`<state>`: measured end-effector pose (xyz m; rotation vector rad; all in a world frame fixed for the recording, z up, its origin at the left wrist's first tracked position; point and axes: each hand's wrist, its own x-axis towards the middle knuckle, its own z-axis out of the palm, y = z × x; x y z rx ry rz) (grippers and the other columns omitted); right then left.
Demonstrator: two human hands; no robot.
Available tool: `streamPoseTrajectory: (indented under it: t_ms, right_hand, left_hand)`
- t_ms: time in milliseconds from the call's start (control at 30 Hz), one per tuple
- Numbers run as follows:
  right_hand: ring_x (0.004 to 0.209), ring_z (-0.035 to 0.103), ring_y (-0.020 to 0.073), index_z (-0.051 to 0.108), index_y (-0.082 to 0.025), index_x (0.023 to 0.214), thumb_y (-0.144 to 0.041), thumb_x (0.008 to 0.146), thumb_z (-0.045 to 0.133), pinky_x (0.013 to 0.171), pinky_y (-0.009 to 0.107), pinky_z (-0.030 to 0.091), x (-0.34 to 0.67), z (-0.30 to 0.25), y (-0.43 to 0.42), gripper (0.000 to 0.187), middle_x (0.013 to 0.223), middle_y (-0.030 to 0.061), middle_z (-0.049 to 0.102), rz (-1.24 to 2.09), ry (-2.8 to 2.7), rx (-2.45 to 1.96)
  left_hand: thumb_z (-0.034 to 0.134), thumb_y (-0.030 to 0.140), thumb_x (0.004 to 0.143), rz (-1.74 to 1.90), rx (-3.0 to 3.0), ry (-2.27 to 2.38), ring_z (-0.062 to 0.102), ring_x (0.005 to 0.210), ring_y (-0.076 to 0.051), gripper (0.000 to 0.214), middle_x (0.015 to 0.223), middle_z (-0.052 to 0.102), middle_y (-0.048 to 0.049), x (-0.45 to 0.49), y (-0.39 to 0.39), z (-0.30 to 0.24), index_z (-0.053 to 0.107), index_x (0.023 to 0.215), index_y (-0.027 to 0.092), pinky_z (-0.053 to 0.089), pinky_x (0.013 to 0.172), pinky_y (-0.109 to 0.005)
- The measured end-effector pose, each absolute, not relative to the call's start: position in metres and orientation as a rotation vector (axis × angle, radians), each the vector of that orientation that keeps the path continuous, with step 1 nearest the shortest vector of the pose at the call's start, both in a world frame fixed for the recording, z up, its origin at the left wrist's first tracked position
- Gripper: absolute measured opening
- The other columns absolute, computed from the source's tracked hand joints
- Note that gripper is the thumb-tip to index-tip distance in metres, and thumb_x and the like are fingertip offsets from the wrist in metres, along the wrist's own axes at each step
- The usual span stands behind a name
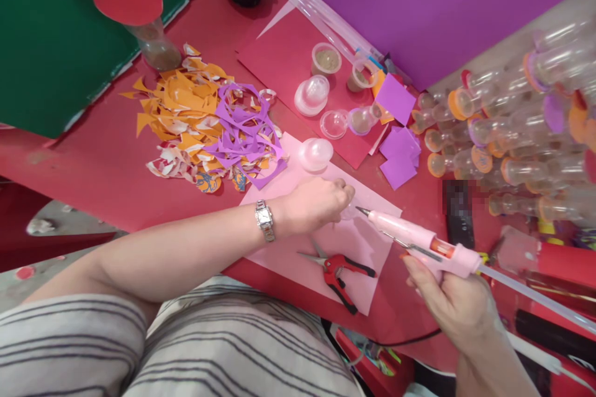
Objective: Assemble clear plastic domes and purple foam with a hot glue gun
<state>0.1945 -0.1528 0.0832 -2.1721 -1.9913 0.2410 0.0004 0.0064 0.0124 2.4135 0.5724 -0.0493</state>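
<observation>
My right hand [451, 304] is wrapped round a pink hot glue gun [400, 226] with a clear glue stick [535, 298] jutting from its back. The nozzle points left, close to the fingers of my left hand [321, 201]. Those fingers are closed on a small clear plastic piece [348, 208], mostly hidden by the hand, over a pink paper sheet [288, 248]. Beyond the left hand a clear plastic cup [315, 154] stands upside down on the sheet. Red-handled snips [339, 270] lie spread on the paper, below the left hand.
Orange paper scraps [186, 99] and purple paper scraps [251, 130] are heaped at left. Two cups of sand [326, 60] stand at the back, near purple paper squares [400, 155]. Stacked clear cup assemblies [526, 124] fill the right side. A red-topped cup assembly [161, 49] stands back left.
</observation>
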Motion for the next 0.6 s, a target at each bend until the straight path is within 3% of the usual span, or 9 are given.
streamPoseTrajectory:
  t_ms: [367, 600]
  right_hand:
    - [0.048, 0.065, 0.0212, 0.054, -0.027, 0.062, -0.053, 0.097, 0.045, 0.045, 0.029, 0.047, 0.1968, 0.0862, -0.1526, 0.045, 0.051, 0.0032, 0.063, 0.121, -2.109, -2.177]
    - [0.042, 0.059, 0.0196, 0.052, -0.028, 0.061, -0.053, 0.099, 0.044, 0.043, 0.03, 0.044, 0.1958, 0.0886, -0.1494, 0.046, 0.049, 0.0023, 0.06, 0.096, -2.144, -2.141]
  left_hand:
    - [0.065, 0.017, 0.092, -0.043, 2.401, 0.566, 0.067, 0.082, -0.018, 0.018, 0.105, 0.072, -0.0122, 0.0003, 0.0071, 0.0127, 0.061, 0.108, 0.011, 0.036, 0.058, -0.029]
    - [0.064, 0.017, 0.092, -0.027, 2.408, 0.565, 0.068, 0.082, -0.018, 0.018, 0.104, 0.072, -0.0113, 0.0006, 0.0068, 0.0107, 0.061, 0.109, 0.011, 0.036, 0.056, -0.029]
